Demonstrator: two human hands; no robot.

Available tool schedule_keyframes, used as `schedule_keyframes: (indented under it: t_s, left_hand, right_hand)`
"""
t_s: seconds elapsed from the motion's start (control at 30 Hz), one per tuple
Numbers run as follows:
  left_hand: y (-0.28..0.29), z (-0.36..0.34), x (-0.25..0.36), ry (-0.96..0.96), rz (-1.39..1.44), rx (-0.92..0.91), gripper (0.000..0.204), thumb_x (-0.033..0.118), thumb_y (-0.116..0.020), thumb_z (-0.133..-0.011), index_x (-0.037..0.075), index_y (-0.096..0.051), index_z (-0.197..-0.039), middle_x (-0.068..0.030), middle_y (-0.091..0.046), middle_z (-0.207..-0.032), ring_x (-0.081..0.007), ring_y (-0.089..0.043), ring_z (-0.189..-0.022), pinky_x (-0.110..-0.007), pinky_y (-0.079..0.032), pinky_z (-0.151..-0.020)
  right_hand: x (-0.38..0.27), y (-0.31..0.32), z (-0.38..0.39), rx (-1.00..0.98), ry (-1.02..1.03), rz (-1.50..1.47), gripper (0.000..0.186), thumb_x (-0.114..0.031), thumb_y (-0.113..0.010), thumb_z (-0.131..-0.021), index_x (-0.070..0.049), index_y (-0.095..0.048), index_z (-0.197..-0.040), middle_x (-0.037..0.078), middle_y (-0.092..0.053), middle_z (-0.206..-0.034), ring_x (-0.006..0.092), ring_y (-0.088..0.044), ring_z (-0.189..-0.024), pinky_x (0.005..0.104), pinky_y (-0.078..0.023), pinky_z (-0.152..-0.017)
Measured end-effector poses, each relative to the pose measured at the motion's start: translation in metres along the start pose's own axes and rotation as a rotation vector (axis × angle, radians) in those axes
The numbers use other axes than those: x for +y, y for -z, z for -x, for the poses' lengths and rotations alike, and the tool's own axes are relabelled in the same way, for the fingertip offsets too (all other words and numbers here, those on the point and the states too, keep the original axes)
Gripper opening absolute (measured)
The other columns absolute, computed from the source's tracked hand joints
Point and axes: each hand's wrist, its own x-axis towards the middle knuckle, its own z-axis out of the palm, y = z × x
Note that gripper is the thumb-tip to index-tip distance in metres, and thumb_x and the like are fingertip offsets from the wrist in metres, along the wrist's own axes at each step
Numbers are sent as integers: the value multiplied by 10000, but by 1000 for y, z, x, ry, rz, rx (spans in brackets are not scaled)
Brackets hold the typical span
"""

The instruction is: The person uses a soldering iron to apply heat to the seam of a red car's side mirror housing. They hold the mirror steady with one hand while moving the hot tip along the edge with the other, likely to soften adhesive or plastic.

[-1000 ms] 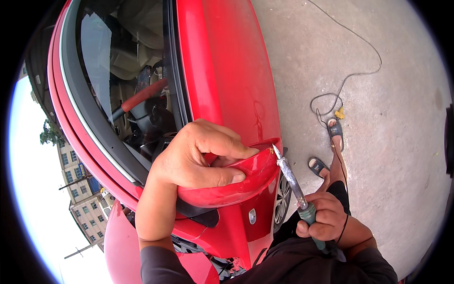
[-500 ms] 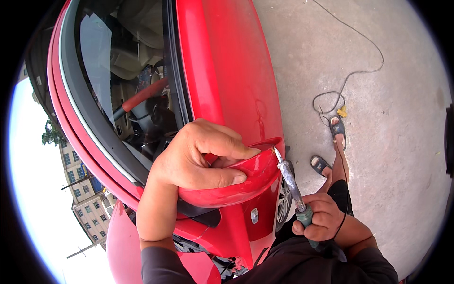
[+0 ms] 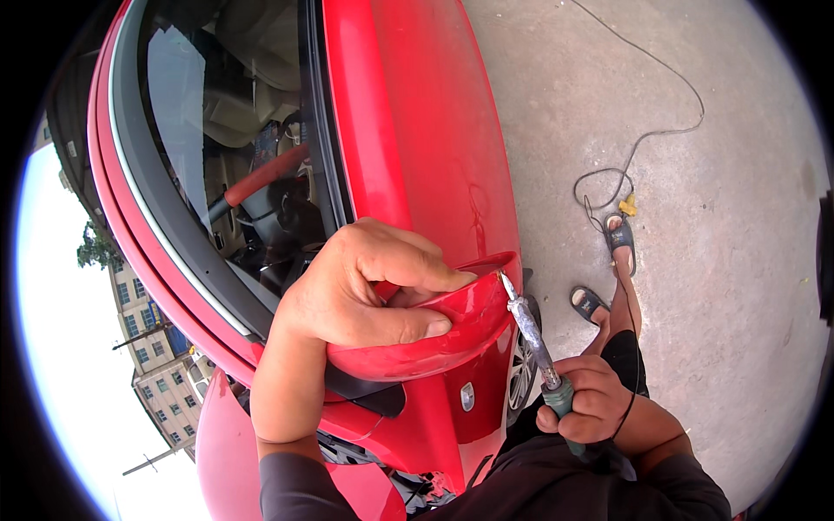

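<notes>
My left hand [image 3: 369,282] is closed on the edge of a red side mirror housing [image 3: 408,360], thumb on its outer face and fingers over the rim. In my right hand [image 3: 586,399] is a soldering iron [image 3: 534,339], held by its green handle with the worn metal barrel slanting up and left. The iron's pointed tip touches the edge of the housing near its right corner, close to a small brownish mark there. A dark cord runs from the handle past my right wrist.
The red car's door [image 3: 426,130] and window [image 3: 243,104] lie behind the mirror. A dark cable [image 3: 660,132] loops over the concrete floor [image 3: 738,260] to a yellow connector [image 3: 629,205] beside my sandalled foot. At lower left is a raised red panel [image 3: 230,451].
The soldering iron's tip has shifted very slightly left along the housing's edge. My left hand keeps its hold, and little else differs.
</notes>
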Motion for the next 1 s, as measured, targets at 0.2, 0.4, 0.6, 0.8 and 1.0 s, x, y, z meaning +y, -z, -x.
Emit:
schedule_keyframes:
  t_s: [0.2,0.4,0.6,0.8,1.0]
  left_hand:
    - [-1,1,-1,-5,9,9,390,26,-888,-674,-106,-780,-1025,-77,-593,-624,-113,-504,-483,-280,-324,-489]
    - [0,0,-1,-1,6,2,391,23,-886,-670,-105,-782,-1025,-81,-598,-623,-112,-506,-481,-278,-323,-486]
    - [-1,1,-2,8,8,13,396,24,-884,-668,-107,-781,-1028,-85,-612,-631,-110,-514,-484,-276,-327,-487]
    - [0,1,-1,9,7,11,394,17,-879,-661,-111,-780,-1020,-84,-608,-632,-110,-506,-483,-280,-322,-487]
    - [1,0,-1,5,10,-2,397,10,-877,-653,-117,-777,-1015,-86,-603,-632,-111,-502,-483,-283,-318,-487]
  right_hand:
    - [-1,0,-1,-22,-5,11,344,15,-782,-800,-126,-500,-662,-20,-418,-658,143,-571,-564,397,-660,-763]
    - [-3,-2,7,-20,0,3,325,4,-780,-814,-132,-510,-696,-21,-411,-680,136,-574,-588,399,-650,-855]
    - [-5,-5,4,-44,11,-29,314,3,-780,-821,-137,-520,-715,-24,-418,-696,130,-568,-593,396,-645,-887]
    - [-3,-6,4,-50,27,-29,306,4,-774,-827,-135,-525,-717,-28,-413,-674,131,-564,-585,403,-644,-893]
    - [-3,-3,6,-55,23,-33,300,6,-773,-828,-131,-530,-720,-30,-408,-664,134,-562,-578,406,-645,-887]
